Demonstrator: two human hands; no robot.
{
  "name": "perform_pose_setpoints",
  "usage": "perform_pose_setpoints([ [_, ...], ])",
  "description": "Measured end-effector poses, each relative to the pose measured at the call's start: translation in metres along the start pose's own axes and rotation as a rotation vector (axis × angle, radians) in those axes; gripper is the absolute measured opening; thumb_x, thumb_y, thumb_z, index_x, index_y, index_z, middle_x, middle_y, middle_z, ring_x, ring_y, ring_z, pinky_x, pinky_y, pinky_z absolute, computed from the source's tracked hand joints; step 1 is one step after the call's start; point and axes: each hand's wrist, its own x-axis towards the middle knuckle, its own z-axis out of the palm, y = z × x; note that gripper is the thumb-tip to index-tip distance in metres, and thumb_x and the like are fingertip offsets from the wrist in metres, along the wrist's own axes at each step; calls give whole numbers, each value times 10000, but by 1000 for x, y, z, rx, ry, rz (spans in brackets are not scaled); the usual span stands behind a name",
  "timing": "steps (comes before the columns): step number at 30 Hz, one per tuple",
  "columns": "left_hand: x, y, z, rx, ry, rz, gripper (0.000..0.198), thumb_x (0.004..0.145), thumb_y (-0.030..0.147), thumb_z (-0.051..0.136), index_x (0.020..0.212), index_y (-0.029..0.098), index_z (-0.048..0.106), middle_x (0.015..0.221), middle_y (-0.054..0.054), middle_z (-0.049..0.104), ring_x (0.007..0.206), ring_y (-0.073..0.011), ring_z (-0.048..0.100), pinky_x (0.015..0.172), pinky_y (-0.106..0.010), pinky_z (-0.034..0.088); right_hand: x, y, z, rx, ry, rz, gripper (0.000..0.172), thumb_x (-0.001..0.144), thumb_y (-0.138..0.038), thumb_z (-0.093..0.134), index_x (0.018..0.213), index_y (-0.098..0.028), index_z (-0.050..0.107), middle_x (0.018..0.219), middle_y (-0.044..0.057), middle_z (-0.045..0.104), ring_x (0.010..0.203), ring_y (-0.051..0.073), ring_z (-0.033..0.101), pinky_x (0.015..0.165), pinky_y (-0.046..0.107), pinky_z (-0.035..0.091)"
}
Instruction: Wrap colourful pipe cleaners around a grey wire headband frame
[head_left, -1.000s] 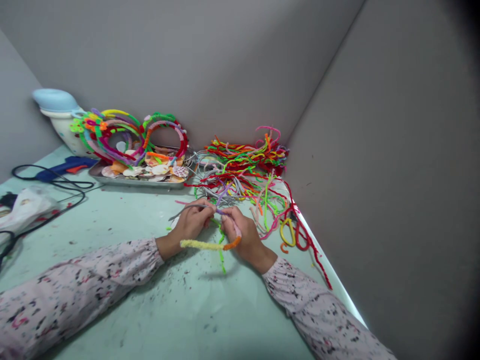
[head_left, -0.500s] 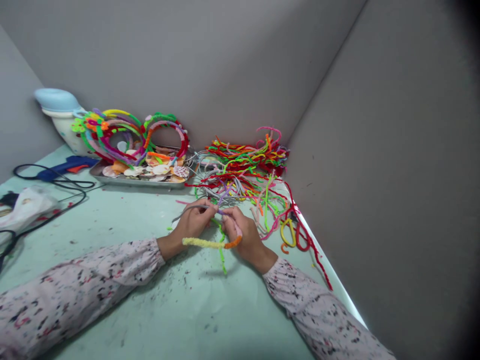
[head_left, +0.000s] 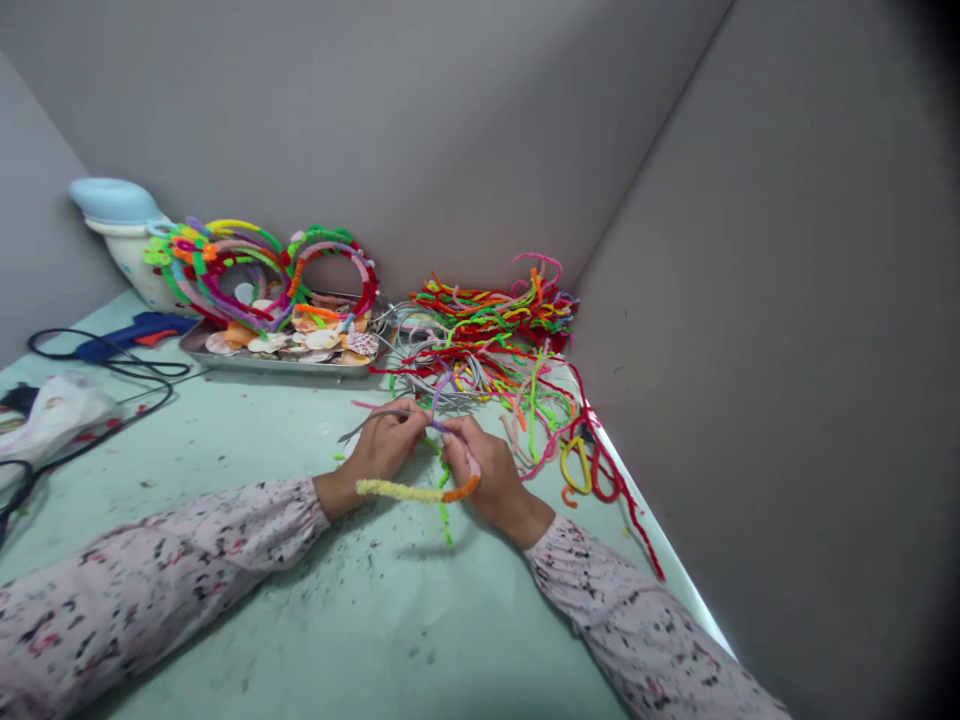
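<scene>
Between my hands is a curved headband (head_left: 405, 491) wrapped in pipe cleaner, running from pale yellow through orange and pink to purple. My left hand (head_left: 388, 440) pinches its bare grey end, which sticks out to the left past the fingers. My right hand (head_left: 486, 465) closes around the pink part, thumb and finger at the purple wrapping. A loose purple pipe cleaner (head_left: 441, 388) stands up from the spot between my fingertips. Beneath my hands, a bright green pipe cleaner (head_left: 444, 510) lies on the table.
Behind are a metal tray (head_left: 285, 367) of shells with finished headbands (head_left: 330, 240), and a heap of pipe cleaners (head_left: 495, 310). Scissors (head_left: 576, 465) lie at right. A blue glue gun (head_left: 124, 338), black cord (head_left: 150, 375), plastic bag (head_left: 67, 410) and lidded container (head_left: 135, 240) stand left.
The headband has turned slightly, its yellow end shifting a little left. The loose purple pipe cleaner now points more upright. Both hands keep their grip.
</scene>
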Motion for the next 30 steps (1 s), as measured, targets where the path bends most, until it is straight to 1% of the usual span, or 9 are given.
perform_pose_setpoints([
  [3,0,2,0,56,16,-2,278,835,416,511,662,198,493,496,52,459,498,-133,448,509,-255,344,1,-1,-1,-9,1,-1,215,943,-276,406,1070,-188,556,791,37,680,689,180,643,612,267,441],
  [6,-1,6,0,146,31,28,306,845,437,504,655,197,494,507,47,477,530,-143,478,547,-262,358,1,-1,-2,-30,20,8,220,942,-275,407,1066,-180,562,780,38,682,678,176,644,606,262,443],
  [9,-2,8,-1,180,36,50,327,851,452,499,647,197,488,512,47,474,539,-145,477,559,-265,358,1,-1,-2,-46,40,3,222,942,-275,409,1067,-181,566,770,33,684,671,170,644,602,255,446],
  [15,-3,7,-1,148,32,20,313,848,446,509,654,200,491,527,52,466,511,-130,446,532,-259,342,1,-1,-1,-60,44,-31,211,941,-258,408,1054,-176,567,761,31,682,667,166,650,599,250,449],
  [22,-1,3,-2,97,24,34,304,840,390,503,609,197,457,527,50,442,517,-126,428,518,-255,329,0,0,1,-71,40,-80,219,933,-248,419,1066,-164,571,778,45,689,690,178,658,625,261,462],
  [26,-1,4,-2,85,25,37,301,839,384,505,609,198,444,516,55,430,506,-122,413,512,-252,324,-1,0,1,-60,40,-65,218,932,-252,420,1066,-174,573,769,38,685,681,176,652,618,262,459],
  [30,-2,5,0,86,17,38,312,841,438,513,644,199,475,515,56,436,514,-126,425,518,-251,334,0,4,0,35,41,10,218,944,-283,410,1065,-192,567,761,21,670,664,161,636,595,250,454],
])
